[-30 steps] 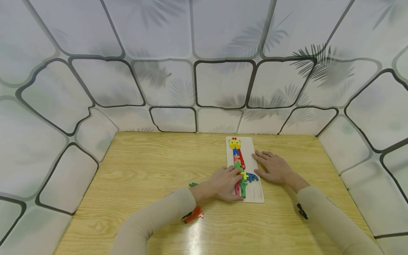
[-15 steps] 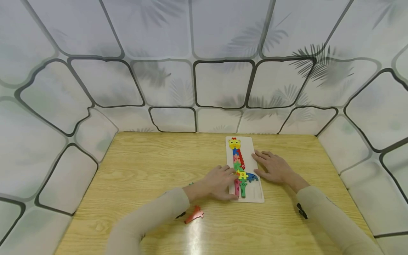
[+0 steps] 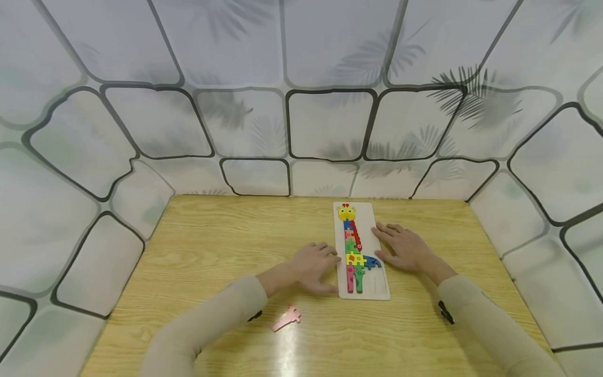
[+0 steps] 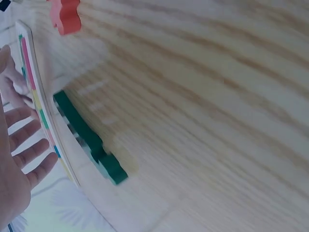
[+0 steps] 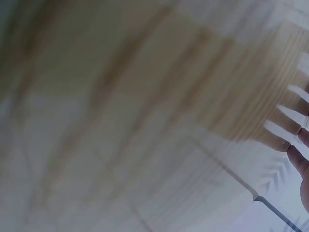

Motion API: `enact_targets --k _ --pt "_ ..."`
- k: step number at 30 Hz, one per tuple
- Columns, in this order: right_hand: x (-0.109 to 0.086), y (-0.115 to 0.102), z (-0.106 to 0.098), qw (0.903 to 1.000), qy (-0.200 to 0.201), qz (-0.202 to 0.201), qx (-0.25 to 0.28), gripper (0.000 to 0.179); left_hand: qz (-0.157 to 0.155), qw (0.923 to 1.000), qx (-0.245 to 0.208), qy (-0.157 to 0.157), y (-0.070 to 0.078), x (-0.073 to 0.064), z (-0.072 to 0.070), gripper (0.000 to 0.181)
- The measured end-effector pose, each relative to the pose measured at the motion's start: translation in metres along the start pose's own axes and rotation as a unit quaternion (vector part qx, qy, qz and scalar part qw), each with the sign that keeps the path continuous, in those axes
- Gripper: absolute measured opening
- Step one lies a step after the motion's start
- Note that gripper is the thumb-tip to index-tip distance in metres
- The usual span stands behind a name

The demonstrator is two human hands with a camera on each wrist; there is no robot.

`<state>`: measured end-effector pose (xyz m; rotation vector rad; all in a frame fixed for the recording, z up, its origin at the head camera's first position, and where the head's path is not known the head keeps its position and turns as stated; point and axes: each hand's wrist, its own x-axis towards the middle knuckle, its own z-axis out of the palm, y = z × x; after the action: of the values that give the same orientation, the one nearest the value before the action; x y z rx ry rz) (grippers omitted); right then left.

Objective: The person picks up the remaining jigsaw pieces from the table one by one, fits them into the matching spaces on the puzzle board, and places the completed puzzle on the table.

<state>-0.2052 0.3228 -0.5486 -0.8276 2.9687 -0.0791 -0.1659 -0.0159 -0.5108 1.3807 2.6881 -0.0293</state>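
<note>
A white puzzle board (image 3: 369, 225) lies on the table, bearing a giraffe of coloured pieces: a yellow head (image 3: 346, 213), a red mane (image 3: 355, 235), a blue tail (image 3: 372, 262), and pink and green legs (image 3: 359, 280). To the right of the green leg is a bare recess. My left hand (image 3: 311, 267) is beside the board's left edge, fingers spread and holding nothing. My right hand (image 3: 405, 248) lies flat with its fingertips at the right edge. In the left wrist view a green puzzle piece (image 4: 84, 130) lies loose near the left hand; in the head view the left arm hides it.
A red puzzle piece (image 3: 287, 318) lies on the wooden table (image 3: 226, 235), nearer the front, beside the left forearm. Patterned wall panels (image 3: 330, 125) rise behind the table and along both sides. Dark straps show at both wrists.
My left hand has drawn back leftward off the puzzle, uncovering the yellow body and the legs. Its forearm now covers the green piece. The right hand has stayed in place.
</note>
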Motion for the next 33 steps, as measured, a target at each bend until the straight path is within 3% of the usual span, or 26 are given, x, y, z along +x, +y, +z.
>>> enact_targets --k 6,21,33 --pt "0.000 0.001 0.000 1.0000 0.002 -0.002 0.003 0.076 -0.011 0.9999 -0.007 -0.006 -0.011 -0.011 0.000 0.081" --pt "-0.001 -0.002 0.000 1.0000 0.003 -0.004 0.007 0.075 -0.029 0.9987 -0.038 0.017 -0.028 -0.044 0.004 0.077" --pt "-0.001 -0.001 0.000 0.9999 0.007 -0.003 0.008 0.074 -0.031 0.9978 -0.044 0.040 -0.031 -0.062 0.002 0.076"
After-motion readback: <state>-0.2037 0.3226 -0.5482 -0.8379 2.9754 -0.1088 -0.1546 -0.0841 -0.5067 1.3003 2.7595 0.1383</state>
